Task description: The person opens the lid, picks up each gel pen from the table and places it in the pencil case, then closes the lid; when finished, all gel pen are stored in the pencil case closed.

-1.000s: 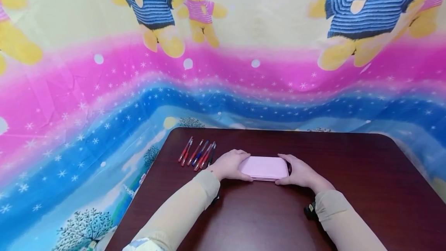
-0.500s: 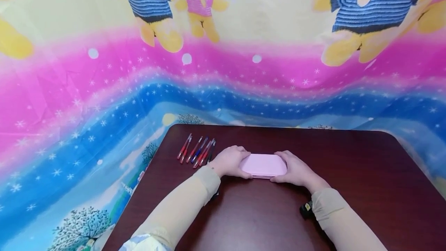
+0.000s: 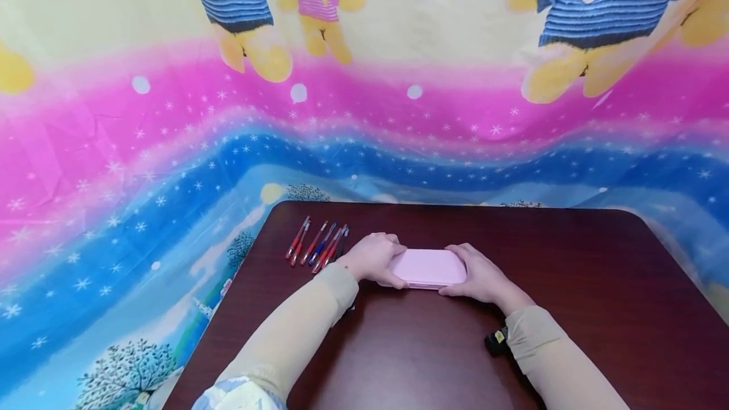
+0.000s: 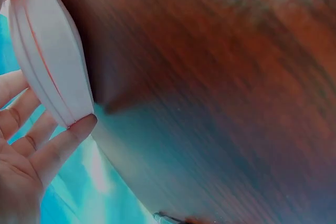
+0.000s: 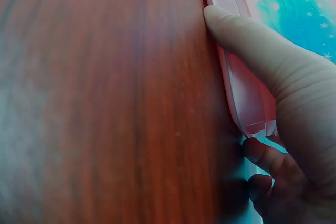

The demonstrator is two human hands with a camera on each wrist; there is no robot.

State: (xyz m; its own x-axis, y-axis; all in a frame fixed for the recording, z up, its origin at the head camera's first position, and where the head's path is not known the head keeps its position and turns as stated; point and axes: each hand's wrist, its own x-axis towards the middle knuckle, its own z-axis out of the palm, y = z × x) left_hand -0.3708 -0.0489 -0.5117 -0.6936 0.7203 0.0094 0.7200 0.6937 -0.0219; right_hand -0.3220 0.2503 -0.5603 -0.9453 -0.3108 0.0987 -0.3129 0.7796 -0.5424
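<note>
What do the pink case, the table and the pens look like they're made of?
Pink case: probably smooth plastic, softly glossy; its side shines in the right wrist view.
Table: wood or wood-look laminate with a polished finish, judging by the streaky grain and pale sheen.
Pens: likely plastic, from their seemingly clear barrels and coloured ends; too small to be sure.

Right hand [image 3: 483, 278] now closer round pink case [image 3: 428, 267]

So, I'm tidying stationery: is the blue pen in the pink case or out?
Out: the blue pen lies on the table, apart from the pink case.
</note>
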